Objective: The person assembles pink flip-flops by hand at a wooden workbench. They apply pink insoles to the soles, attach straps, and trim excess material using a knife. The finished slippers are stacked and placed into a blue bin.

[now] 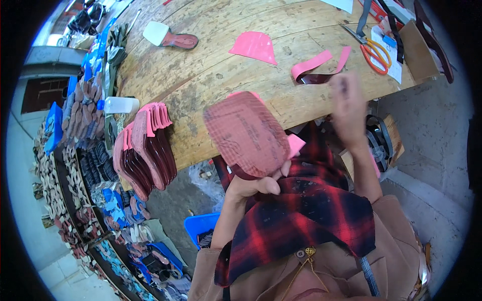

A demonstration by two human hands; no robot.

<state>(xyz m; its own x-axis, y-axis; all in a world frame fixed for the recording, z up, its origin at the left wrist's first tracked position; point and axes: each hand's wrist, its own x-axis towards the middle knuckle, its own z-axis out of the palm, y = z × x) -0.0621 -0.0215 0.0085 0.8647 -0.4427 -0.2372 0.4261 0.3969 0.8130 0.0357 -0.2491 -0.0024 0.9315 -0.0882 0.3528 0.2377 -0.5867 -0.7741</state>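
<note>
My left hand (268,184) grips a brownish-red shoe sole piece (245,133) by its near end, thumb underneath and its patterned face turned up. Pink material sticks out past its far and right edges. The piece is held above the table's front edge, over my lap. My right hand (347,103) is raised to the right, apart from the piece and smeared by motion, so its fingers do not read clearly. Just beyond it on the table lies a curled strip (312,62), pink on one face and dark red on the other.
Rows of sole pieces with pink ends (145,145) stand at the table's left edge beside a white bottle (123,105). Farther back lie a pink cut piece (255,46), a white-ended sole-shaped piece (170,36) and orange-handled scissors (374,54). Shelves of footwear parts (83,200) line the left.
</note>
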